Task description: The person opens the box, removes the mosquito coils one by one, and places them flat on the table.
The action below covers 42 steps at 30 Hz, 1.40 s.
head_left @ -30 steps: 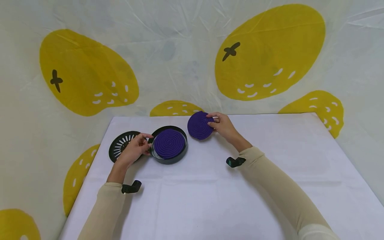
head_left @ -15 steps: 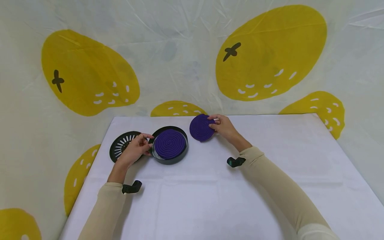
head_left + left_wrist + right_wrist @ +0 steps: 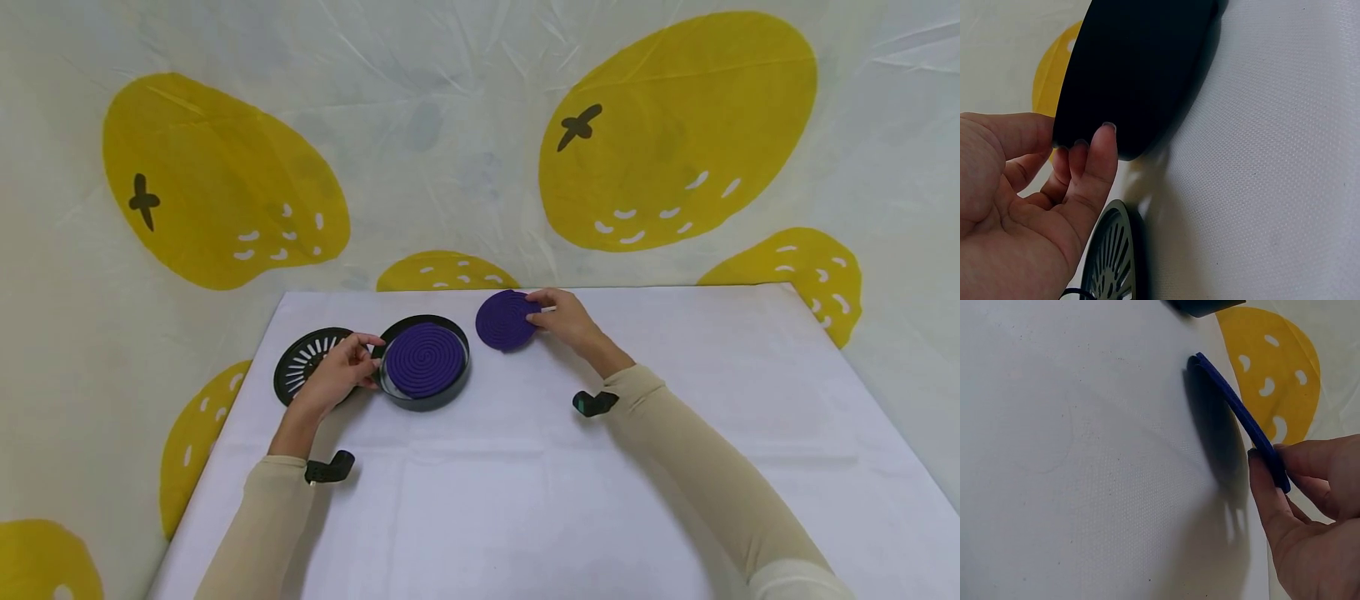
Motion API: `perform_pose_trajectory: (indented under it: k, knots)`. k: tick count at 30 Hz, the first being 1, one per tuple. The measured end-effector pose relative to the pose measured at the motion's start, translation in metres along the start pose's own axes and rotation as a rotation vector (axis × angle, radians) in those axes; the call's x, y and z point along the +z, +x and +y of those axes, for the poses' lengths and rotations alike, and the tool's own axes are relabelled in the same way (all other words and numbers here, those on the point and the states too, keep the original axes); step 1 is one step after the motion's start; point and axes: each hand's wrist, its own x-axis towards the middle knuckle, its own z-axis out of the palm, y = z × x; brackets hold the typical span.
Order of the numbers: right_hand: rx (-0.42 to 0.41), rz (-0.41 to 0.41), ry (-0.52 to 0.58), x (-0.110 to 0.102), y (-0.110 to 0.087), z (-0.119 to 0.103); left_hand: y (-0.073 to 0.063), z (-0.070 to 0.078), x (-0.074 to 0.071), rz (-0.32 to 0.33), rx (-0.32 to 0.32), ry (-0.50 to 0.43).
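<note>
My left hand (image 3: pixel 335 373) pinches the left side of a round black tin (image 3: pixel 433 402), thumb on its outer wall in the left wrist view. Inside the tin lies a purple mosquito coil (image 3: pixel 424 360), a flat tight spiral. To the right of it, my right hand (image 3: pixel 572 321) pinches a second purple mosquito coil (image 3: pixel 506 321) by its right edge, between thumb and fingers. Seen from the right wrist, this coil (image 3: pixel 1244 420) is edge-on and tilted, its far edge close to the cloth and its shadow beneath.
A black slotted round lid (image 3: pixel 300 364) lies left of the tin, partly hidden behind my left hand. White cloth (image 3: pixel 480 500) covers the table. A hanging sheet with yellow fruit prints (image 3: pixel 675 133) rises right behind the table's back edge.
My right hand has brought its mosquito coil slightly down and to the right, closer to the tabletop. The left hand and the tin have stayed in place.
</note>
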Motion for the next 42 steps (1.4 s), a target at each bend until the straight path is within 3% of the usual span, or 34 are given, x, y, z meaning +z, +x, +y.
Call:
perform_pose_trajectory:
  k: [12,30,42]
  knots:
    - [0.014,-0.014,0.012,-0.005,0.001,0.009,-0.002,0.003,0.002,0.016,-0.009,0.022]
    - [0.015,0.021,-0.117,-0.010,-0.007,0.003,0.001,-0.001,0.000,-0.002,0.005,-0.006]
    - [-0.001,-0.007,-0.097,-0.012,-0.012,-0.002,-0.001,0.005,0.002,0.051,0.015,0.084]
